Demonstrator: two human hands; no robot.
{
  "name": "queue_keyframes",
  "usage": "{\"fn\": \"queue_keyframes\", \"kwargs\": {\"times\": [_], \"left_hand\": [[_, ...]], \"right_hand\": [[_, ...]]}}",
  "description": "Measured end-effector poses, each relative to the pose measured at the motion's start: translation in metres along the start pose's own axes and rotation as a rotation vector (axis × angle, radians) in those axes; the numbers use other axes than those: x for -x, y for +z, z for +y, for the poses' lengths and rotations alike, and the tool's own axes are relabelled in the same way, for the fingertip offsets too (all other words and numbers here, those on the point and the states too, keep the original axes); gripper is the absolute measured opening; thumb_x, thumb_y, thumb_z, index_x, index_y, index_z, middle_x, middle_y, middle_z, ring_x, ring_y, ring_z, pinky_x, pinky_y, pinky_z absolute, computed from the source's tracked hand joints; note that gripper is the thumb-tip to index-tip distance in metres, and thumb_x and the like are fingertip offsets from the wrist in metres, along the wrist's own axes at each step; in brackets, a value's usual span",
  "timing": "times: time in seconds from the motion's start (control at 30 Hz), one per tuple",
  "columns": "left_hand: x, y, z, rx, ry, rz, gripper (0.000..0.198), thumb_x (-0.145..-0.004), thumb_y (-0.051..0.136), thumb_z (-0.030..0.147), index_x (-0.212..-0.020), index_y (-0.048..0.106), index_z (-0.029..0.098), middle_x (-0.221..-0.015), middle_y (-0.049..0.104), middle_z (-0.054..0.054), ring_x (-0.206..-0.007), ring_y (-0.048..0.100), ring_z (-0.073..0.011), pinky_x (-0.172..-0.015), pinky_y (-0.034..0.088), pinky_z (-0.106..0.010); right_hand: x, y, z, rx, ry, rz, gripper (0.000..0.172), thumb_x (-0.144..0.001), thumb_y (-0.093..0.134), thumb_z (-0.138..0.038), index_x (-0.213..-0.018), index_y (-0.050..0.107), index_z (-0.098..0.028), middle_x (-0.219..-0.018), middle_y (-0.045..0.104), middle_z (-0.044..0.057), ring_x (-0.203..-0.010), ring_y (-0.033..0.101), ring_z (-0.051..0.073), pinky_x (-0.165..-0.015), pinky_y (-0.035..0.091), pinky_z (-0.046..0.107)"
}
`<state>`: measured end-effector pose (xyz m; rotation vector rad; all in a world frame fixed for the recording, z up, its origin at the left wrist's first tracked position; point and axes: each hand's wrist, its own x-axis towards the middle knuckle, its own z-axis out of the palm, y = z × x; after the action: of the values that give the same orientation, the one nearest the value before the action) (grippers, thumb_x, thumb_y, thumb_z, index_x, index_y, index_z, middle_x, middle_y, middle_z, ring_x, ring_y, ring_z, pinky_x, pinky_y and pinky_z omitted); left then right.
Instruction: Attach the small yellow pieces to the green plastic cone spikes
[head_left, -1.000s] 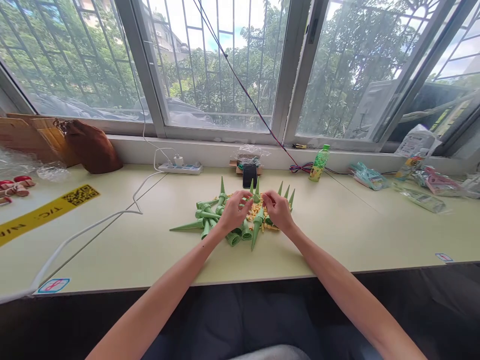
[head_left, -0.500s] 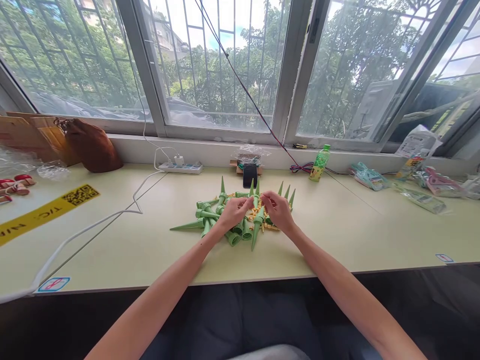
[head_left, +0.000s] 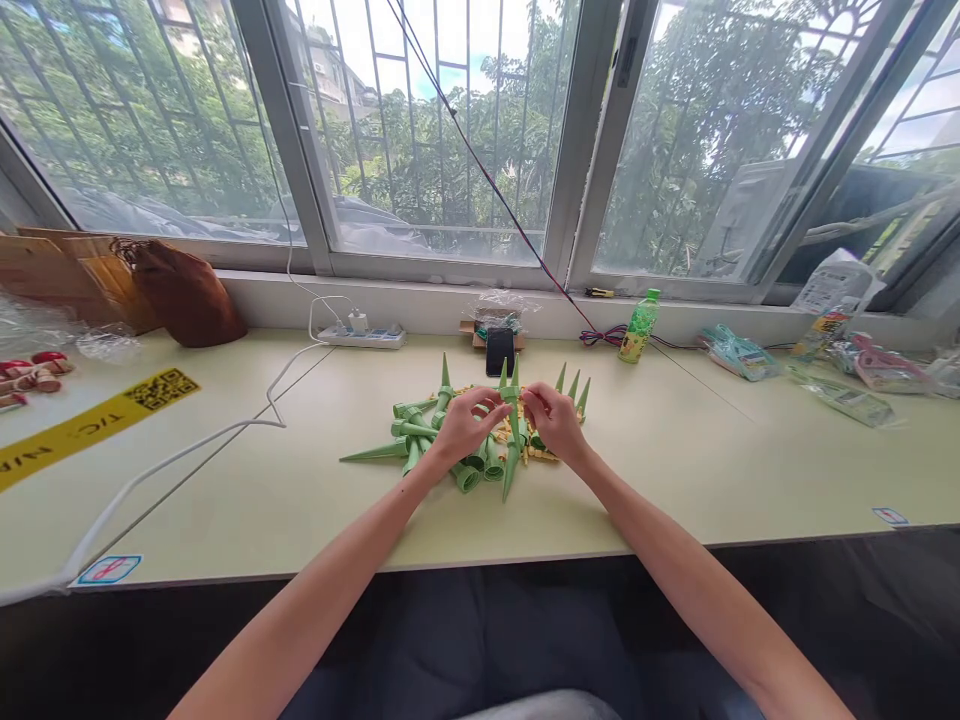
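Observation:
A pale green plastic plant watering spike is held point down between my two hands, above the pile. My left hand pinches it from the left near its wide upper end. From the right, the fingertips of my right hand close on the same part; any small piece in them is too hidden to make out. Beneath and left of my hands lie several more green spikes and wide-mouthed green pieces. Small yellow plastic parts are scattered under my right hand. Several green spikes stand point up behind it.
A black phone leans on a small box behind the pile. Along the window side are a green bottle, a power strip, a brown pouch and bagged items. A white cable crosses the table at left.
The spike between my hands now points down with its length showing; before, its tip was mostly hidden. My left fingers have spread a little. Both arms stay almost in place.

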<state>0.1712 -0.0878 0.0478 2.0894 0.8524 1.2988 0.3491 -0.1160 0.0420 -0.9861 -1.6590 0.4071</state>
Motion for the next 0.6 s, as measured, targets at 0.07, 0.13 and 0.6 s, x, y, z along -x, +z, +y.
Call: {"fn": "queue_keyframes", "kwargs": {"times": [0.07,0.13,0.6], "left_hand": [[0.0003,-0.0001,0.0008,-0.005,0.02,0.008,0.036,-0.082,0.064,0.051,-0.086,0.064,0.016,-0.089,0.064,-0.006,-0.076,0.064,-0.0154,-0.065,0.055,-0.026],[0.0004,-0.0005,0.0017,-0.018,0.041,0.007,0.035,-0.082,0.064,0.05,-0.086,0.064,0.016,-0.089,0.063,-0.005,-0.077,0.063,-0.0145,-0.067,0.056,-0.026],[0.0013,0.0002,0.0045,-0.043,0.081,0.019,0.034,-0.085,0.061,0.05,-0.097,0.064,0.019,-0.096,0.063,-0.006,-0.078,0.063,-0.0148,-0.067,0.055,-0.027]], "right_hand": [[0.0001,-0.0002,0.0003,0.005,-0.001,-0.006,0.033,-0.096,0.043,-0.046,-0.079,0.054,-0.02,-0.058,0.051,-0.003,-0.049,0.045,0.011,-0.052,0.037,0.024],[0.0003,-0.0005,0.0003,0.014,0.005,-0.012,0.034,-0.096,0.043,-0.047,-0.08,0.054,-0.02,-0.057,0.049,-0.004,-0.049,0.044,0.011,-0.051,0.036,0.024],[0.0003,0.0,-0.0029,0.04,0.026,0.01,0.036,-0.096,0.04,-0.048,-0.079,0.053,-0.02,-0.055,0.048,-0.004,-0.049,0.043,0.011,-0.051,0.036,0.024]]}}
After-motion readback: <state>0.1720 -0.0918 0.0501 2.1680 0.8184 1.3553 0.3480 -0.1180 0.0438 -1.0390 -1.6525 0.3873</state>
